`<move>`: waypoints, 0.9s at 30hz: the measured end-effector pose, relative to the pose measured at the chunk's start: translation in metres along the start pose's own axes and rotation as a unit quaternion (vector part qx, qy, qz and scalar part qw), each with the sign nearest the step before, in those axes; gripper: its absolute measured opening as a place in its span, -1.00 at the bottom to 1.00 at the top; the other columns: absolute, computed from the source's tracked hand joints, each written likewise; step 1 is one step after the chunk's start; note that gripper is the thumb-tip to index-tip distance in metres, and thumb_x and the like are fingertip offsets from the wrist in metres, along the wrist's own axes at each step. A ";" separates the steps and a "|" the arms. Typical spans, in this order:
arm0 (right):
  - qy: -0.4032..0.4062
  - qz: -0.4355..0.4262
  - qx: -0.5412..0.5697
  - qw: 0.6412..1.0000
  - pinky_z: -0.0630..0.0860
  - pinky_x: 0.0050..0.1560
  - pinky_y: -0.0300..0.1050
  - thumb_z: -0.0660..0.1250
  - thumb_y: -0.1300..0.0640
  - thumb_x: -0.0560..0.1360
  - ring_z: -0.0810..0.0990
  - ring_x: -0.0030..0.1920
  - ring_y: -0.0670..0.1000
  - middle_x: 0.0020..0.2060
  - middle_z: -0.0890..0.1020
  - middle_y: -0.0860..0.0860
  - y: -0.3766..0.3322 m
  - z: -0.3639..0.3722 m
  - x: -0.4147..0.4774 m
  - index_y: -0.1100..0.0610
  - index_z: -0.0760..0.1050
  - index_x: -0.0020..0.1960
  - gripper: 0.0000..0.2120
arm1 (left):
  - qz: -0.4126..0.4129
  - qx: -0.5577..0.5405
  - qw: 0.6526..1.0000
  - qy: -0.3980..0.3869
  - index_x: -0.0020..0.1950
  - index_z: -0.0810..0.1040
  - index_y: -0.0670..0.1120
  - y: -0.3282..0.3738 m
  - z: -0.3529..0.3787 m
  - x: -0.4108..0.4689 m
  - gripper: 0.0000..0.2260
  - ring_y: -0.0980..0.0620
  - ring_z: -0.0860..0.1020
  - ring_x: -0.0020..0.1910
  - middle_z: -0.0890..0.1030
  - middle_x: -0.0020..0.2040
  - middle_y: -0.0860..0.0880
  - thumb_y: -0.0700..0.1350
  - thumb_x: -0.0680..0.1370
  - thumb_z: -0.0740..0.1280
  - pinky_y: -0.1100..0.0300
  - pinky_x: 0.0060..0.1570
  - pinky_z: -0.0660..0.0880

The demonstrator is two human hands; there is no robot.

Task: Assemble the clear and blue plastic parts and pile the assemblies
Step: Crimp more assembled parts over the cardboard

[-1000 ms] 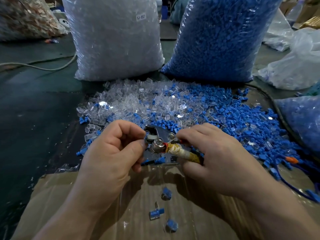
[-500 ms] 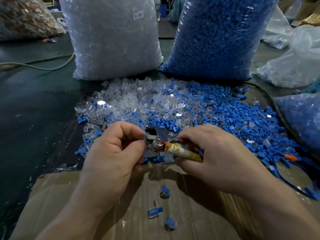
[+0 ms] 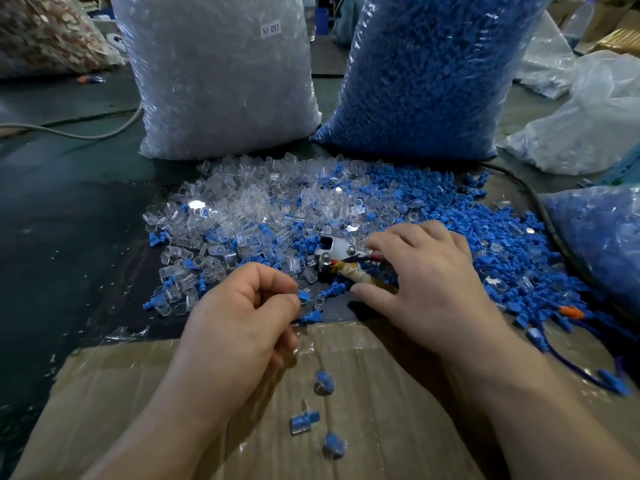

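A heap of loose clear parts and blue parts covers the dark table ahead of me. My left hand is curled and pinches a small blue-and-clear assembly between thumb and fingertips, just beyond the cardboard. My right hand lies over the tape-wrapped handle of a small metal press tool, fingers spread loosely above it. Three finished assemblies lie on the cardboard sheet near me.
A big bag of clear parts and a big bag of blue parts stand behind the heap. More plastic bags sit at the right. A grey cable runs at the left, a dark cable at the right.
My left hand has pulled away from the tool toward me, carrying the small assembly. My right hand has loosened its grip on the tool handle and spread its fingers.
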State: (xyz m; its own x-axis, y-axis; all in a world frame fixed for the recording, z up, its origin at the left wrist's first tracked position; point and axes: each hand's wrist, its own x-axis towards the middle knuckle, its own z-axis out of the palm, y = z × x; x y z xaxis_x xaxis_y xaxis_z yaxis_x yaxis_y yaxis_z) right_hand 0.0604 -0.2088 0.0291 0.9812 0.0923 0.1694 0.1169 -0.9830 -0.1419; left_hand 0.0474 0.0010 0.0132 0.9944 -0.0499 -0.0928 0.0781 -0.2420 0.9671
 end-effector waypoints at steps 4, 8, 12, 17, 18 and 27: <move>0.064 -0.101 0.097 0.988 0.44 0.07 -0.03 0.13 -0.24 0.51 0.50 -0.04 -0.07 -0.09 0.57 -0.16 -0.034 -0.006 -0.017 -0.07 0.50 0.01 -0.70 | 0.029 0.011 0.999 0.009 -0.12 0.61 0.22 -0.002 0.005 -0.003 -0.77 0.09 0.59 -0.50 0.65 -0.38 -0.03 -0.15 0.56 0.38 0.33 -0.52 0.46; 0.055 -0.146 0.105 0.982 0.41 -0.06 0.06 0.10 -0.04 0.60 0.54 -0.15 0.06 -0.21 0.57 -0.04 -0.044 0.001 -0.020 0.05 0.53 -0.08 -0.72 | 0.078 0.017 0.997 0.007 -0.09 0.63 0.18 -0.003 0.005 -0.007 -0.83 -0.05 0.63 -0.44 0.65 -0.36 -0.04 -0.12 0.57 0.36 0.22 -0.54 0.51; 0.067 -0.147 0.133 0.978 0.40 -0.19 0.01 0.10 0.01 0.63 0.48 -0.23 0.04 -0.22 0.53 -0.02 -0.042 0.000 -0.022 0.11 0.50 -0.08 -0.73 | 0.070 -0.021 0.997 -0.002 -0.10 0.64 0.16 0.002 0.001 -0.009 -0.89 0.03 0.66 -0.42 0.67 -0.31 -0.02 0.07 0.56 0.34 0.28 -0.48 0.51; 0.069 -0.182 0.145 0.970 0.37 -0.23 -0.04 0.08 0.01 0.64 0.43 -0.22 0.00 -0.20 0.49 -0.03 -0.050 -0.001 -0.025 0.11 0.47 -0.07 -0.73 | 0.018 0.043 0.996 -0.073 -0.15 0.58 0.01 0.002 -0.006 -0.006 -0.52 0.07 0.50 -0.48 0.59 -0.41 -0.05 0.40 0.42 0.17 0.25 -0.47 0.42; 0.062 -0.167 0.155 0.972 0.38 -0.24 -0.02 0.05 -0.04 0.63 0.42 -0.24 -0.03 -0.23 0.48 -0.07 -0.053 -0.003 -0.025 0.07 0.45 -0.09 -0.72 | 0.040 0.035 0.997 -0.061 -0.18 0.57 0.01 0.001 -0.007 -0.006 -0.55 0.12 0.46 -0.48 0.54 -0.43 0.02 0.38 0.44 0.19 0.24 -0.47 0.40; -0.173 0.066 0.359 0.915 0.47 -0.38 0.00 0.25 -0.02 0.47 0.49 -0.42 -0.07 -0.42 0.57 -0.05 -0.043 -0.013 -0.023 0.11 0.48 -0.23 -0.78 | 0.208 0.183 0.950 -0.142 -0.03 0.59 0.23 0.006 -0.019 -0.005 -0.86 0.13 0.64 -0.19 0.66 -0.17 0.18 0.21 0.47 0.35 0.24 -0.23 0.55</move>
State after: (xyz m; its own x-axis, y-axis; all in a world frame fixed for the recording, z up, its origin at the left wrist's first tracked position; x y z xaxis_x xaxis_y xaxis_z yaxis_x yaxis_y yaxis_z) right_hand 0.0309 -0.1709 0.0443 0.9694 0.1468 -0.1970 -0.0581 -0.6421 -0.7644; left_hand 0.0447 0.0182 0.0244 0.8706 -0.4623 0.1683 -0.3988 -0.4630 0.7916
